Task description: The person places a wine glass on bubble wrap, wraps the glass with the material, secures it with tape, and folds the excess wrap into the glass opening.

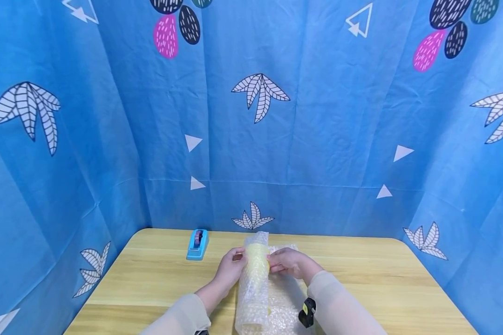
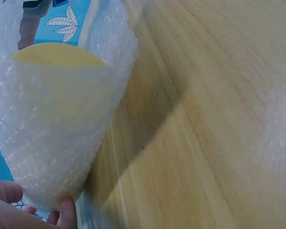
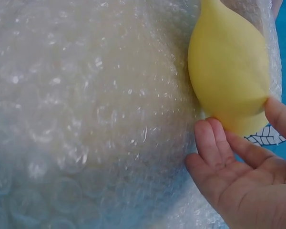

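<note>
A yellow vase (image 3: pixel 231 67) with a rounded body and a narrow neck lies in a sheet of bubble wrap (image 1: pixel 251 302). In the head view the wrap folds over it, and yellow shows through. My left hand (image 1: pixel 230 270) holds the wrapped bundle from the left; in the left wrist view its thumb and fingers (image 2: pixel 66 214) grip the wrap near one end. My right hand (image 1: pixel 291 263) is at the bundle's right side. In the right wrist view the thumb and fingertips (image 3: pixel 207 138) hold the vase near its wider end, on bare yellow surface.
A blue tape dispenser (image 1: pixel 197 245) with a roll of tape stands at the back left of the wooden table (image 1: pixel 360 274). More bubble wrap spreads flat to the right of the bundle. A patterned blue curtain (image 1: pixel 251 153) surrounds the table's back and sides.
</note>
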Motion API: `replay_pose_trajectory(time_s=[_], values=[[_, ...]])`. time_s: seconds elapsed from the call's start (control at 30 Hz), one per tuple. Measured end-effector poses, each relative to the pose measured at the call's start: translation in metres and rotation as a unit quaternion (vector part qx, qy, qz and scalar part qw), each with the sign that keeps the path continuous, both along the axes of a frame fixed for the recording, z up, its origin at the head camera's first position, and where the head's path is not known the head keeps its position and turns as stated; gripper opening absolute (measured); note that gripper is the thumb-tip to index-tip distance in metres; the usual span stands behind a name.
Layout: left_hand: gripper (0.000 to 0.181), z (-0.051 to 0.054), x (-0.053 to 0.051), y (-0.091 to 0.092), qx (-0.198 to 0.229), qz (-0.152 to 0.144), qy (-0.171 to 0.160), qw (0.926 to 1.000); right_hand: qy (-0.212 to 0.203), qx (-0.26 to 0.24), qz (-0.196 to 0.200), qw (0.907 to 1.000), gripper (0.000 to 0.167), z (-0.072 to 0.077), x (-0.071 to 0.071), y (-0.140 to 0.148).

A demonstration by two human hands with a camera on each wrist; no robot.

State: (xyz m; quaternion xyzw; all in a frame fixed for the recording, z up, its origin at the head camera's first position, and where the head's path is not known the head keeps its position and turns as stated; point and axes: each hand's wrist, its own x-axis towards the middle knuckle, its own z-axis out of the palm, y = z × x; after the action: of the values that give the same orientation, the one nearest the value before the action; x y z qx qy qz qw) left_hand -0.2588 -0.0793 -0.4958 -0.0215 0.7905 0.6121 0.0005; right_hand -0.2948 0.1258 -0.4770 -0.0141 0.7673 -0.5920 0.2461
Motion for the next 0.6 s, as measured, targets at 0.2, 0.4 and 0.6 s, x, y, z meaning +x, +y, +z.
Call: replay_pose_trajectory(time_s=[0.2,0.4,0.6], values=[[0.033,-0.0026,-0.0008,0.0017,-0.005,0.018,0.023,0.9996,0.001,-0.015,0.019,0.9997,0.037,-0.0014,0.0010,0.0030],[0.036,-0.0039,-0.0021,0.0019,0.007,0.024,0.036,0.9990,-0.004,-0.035,0.028,0.9990,0.037,-0.0053,0.0003,0.0051],[0.034,-0.0037,-0.0019,0.0023,-0.002,0.012,0.027,0.9996,0.016,-0.013,-0.003,0.9998,0.032,-0.0036,0.0020,0.0046]])
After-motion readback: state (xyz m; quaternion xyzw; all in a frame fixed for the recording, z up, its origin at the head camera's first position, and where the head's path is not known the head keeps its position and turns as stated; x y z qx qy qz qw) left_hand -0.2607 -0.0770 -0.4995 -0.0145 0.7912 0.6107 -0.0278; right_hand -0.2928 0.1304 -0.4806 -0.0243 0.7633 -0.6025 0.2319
